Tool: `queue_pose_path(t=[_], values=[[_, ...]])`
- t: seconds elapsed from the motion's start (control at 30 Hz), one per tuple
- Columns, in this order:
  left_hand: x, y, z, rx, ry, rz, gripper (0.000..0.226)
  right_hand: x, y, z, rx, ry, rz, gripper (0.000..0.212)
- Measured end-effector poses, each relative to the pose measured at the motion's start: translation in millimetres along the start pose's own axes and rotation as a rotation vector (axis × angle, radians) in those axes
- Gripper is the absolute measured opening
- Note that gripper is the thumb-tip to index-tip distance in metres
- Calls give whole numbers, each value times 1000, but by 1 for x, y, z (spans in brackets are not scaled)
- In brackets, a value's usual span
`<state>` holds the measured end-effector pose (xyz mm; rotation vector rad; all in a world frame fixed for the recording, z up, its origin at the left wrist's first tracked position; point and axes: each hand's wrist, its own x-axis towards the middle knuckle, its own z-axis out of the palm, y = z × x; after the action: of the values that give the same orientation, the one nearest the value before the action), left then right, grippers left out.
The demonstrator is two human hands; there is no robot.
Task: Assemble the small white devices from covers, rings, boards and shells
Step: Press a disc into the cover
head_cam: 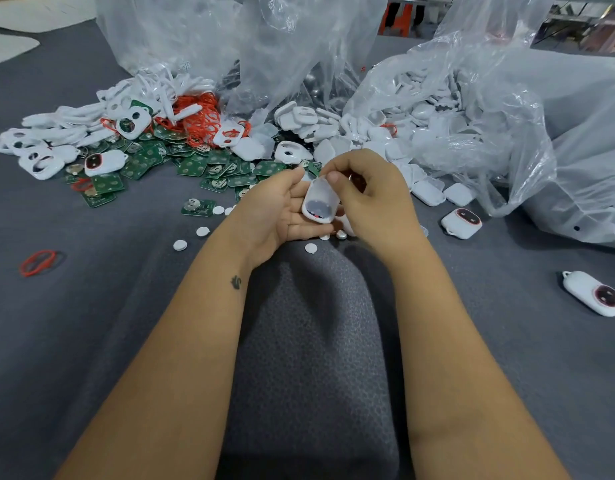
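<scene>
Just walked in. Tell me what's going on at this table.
A person is putting together small white devices by hand. The left hand cradles a white shell, open side up, while the right hand pinches its top edge. Behind lie piles of green boards, red rings and white covers, some spilling from plastic bags. Two finished devices sit at the right.
</scene>
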<state>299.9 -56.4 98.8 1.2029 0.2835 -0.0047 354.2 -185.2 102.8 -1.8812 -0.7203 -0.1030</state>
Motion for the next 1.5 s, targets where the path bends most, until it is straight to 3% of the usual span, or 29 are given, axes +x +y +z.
queue_pose_path(t=[0.4, 0.8, 1.0, 1.17, 1.3, 1.5], values=[[2, -2, -1, -6, 15, 4, 40, 2, -6, -4, 138, -20, 58, 28], [-1, 0, -1, 31, -7, 3, 38, 1, 2, 2, -45, 13, 30, 15], [-1, -1, -3, 38, -8, 32, 31, 2, 4, 3, -64, 80, 22, 34], [-1, -2, -4, 93, -54, 72, 20, 2, -1, 1, 145, 96, 102, 12], [0, -3, -1, 20, 24, 90, 16, 4, -1, -2, 241, 210, 187, 11], [2, 1, -4, -264, 210, 165, 7, 8, 15, -17, 91, 453, 368, 16]])
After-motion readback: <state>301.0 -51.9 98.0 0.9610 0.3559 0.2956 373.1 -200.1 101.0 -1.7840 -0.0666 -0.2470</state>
